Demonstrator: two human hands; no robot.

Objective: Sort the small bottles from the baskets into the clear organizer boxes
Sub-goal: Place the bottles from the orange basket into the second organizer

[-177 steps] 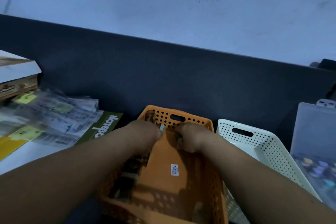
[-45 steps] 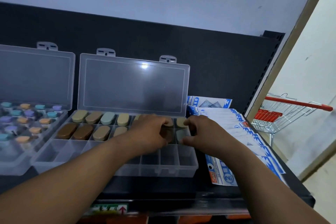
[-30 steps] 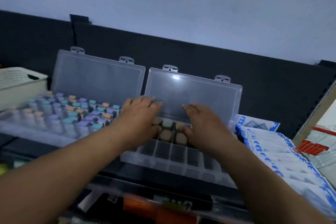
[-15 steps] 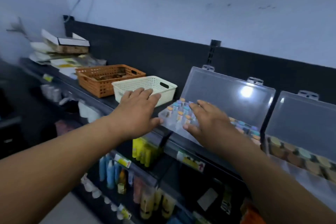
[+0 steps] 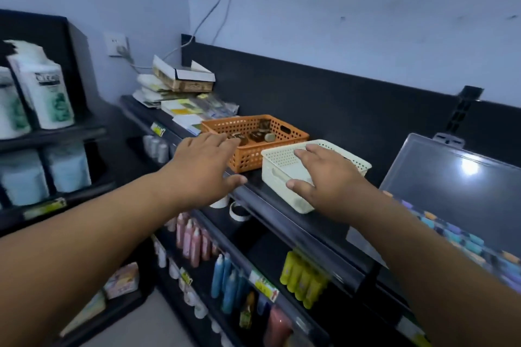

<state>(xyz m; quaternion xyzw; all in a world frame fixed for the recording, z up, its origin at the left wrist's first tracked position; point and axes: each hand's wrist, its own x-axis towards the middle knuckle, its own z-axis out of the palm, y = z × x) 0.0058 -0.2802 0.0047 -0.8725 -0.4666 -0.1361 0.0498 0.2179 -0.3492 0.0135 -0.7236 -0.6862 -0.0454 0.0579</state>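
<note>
The orange basket (image 5: 248,159) is rigid plastic, rectangular, its walls punched with rows of round holes and a slot handle in the far end. It sits on the dark shelf (image 5: 284,222) just past centre toward 12 o'clock. Inside lie a few small dark bottles (image 5: 257,136), squat and glossy, some on their sides. Touching its 4 o'clock side stands the cream basket (image 5: 277,177), of the same perforated make; what it holds is hidden by the hand over it.

At 3 o'clock a clear organizer box (image 5: 451,177) stands with its smooth transparent lid raised and catching a glare. Its compartments hold rows of small pastel-capped bottles (image 5: 454,234), blurred.

The left hand (image 5: 205,166) is spread flat, palm down, fingers straight, gripping nothing, its fingertips over the orange basket's near corner; contact cannot be told. The right hand (image 5: 329,177) is likewise flat and splayed above the cream basket, holding nothing.

At 11 o'clock, a cardboard box (image 5: 183,79) tops a loose stack of papers (image 5: 194,108).
</note>
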